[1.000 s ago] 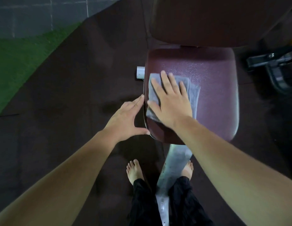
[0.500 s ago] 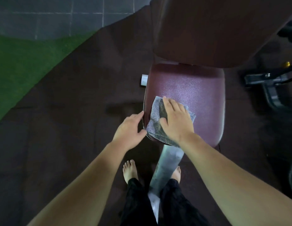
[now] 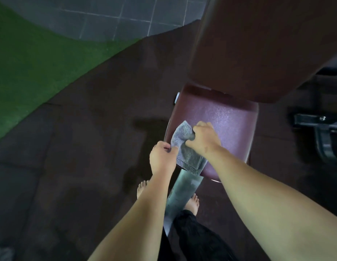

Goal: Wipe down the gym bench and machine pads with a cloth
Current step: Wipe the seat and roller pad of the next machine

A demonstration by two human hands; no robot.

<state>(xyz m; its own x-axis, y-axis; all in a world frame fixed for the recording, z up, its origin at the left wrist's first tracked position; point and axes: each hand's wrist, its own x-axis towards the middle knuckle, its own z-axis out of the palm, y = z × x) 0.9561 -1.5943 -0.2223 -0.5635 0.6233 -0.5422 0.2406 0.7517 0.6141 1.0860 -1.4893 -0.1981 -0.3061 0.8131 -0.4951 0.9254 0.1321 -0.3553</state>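
Where it is pinched, grey cloth (image 3: 183,146) looks crumpled.

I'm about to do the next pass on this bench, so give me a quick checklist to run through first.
1. Cloth held: ok, right-hand grip wraps it, left-hand grip pinches its edge.
2. Cloth spread flat: not ok, it is bunched.
3. Cloth at seat pad: ok, at its near-left edge.
4. Seat pad fully wiped: cannot tell.
5. Back pad wiped: cannot tell.

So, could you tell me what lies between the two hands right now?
The grey cloth, held by the left hand and right hand, in the head view.
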